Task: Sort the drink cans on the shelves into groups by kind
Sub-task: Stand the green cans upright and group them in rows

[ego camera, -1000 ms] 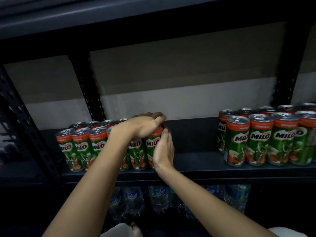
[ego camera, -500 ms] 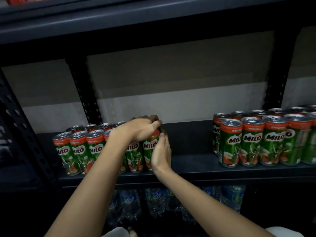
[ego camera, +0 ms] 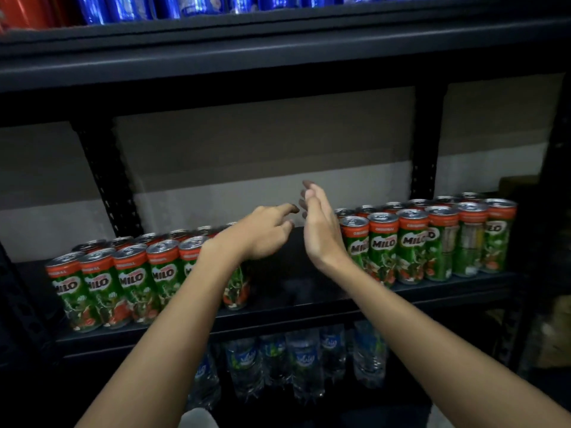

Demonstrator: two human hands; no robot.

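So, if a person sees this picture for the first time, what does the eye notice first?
First, the two bare hands, left hand and right hand, raised empty in the gap on the middle shelf. Then the green Milo cans, left group and right group. Blue cans line the top shelf.

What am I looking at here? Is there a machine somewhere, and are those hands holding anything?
There is no machine: a person wears a camera on the head, looking forward and down, so you see their own two bare arms. The left hand and right hand are raised in the gap between two groups of green Milo cans, the left group and the right group, all standing upright on a dark metal shelf. Both hands are open and hold nothing. Blue cans stand on the shelf above, and plastic water bottles sit on the one below.
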